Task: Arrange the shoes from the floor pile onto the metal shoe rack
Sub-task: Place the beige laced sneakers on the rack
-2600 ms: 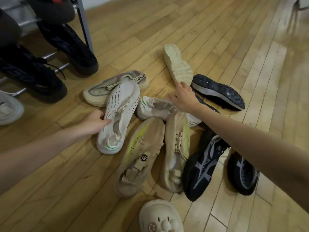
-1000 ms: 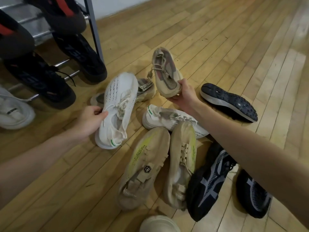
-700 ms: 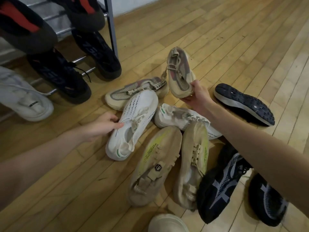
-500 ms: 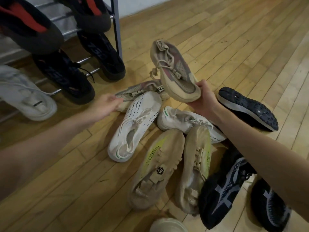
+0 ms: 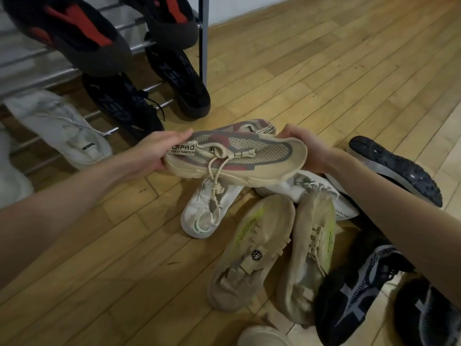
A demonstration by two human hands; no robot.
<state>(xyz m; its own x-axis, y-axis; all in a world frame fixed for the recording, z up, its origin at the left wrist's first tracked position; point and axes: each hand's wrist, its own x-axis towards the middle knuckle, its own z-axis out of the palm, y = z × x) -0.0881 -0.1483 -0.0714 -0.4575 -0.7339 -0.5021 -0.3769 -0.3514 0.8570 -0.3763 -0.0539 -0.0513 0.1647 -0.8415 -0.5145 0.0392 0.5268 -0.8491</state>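
- Since half a second ago, the left hand (image 5: pixel 154 152) has left the white knit sneaker (image 5: pixel 208 211) on the floor and joined the right hand (image 5: pixel 303 148) on the beige mesh sneaker (image 5: pixel 234 156), which has swung from toe-up to lying level across the body.
- Both grips are closed on that sneaker: the left takes the heel by the pull tab, the right cups the toe. Holding both ends likely steadies it for a sideways carry, with the drawcord dangling below.
- Directly beneath the grips sits the floor pile: its mate (image 5: pixel 259 127) peeks out just behind, two tan shoes (image 5: pixel 252 250) and dark trainers (image 5: pixel 354 283) lie nearer the person.
- Beyond the left grip stands the metal shoe rack (image 5: pixel 203 38); it carries black-and-red shoes (image 5: pixel 74 33) above and black shoes (image 5: pixel 179 78) with a white sneaker (image 5: pixel 62 126) below.
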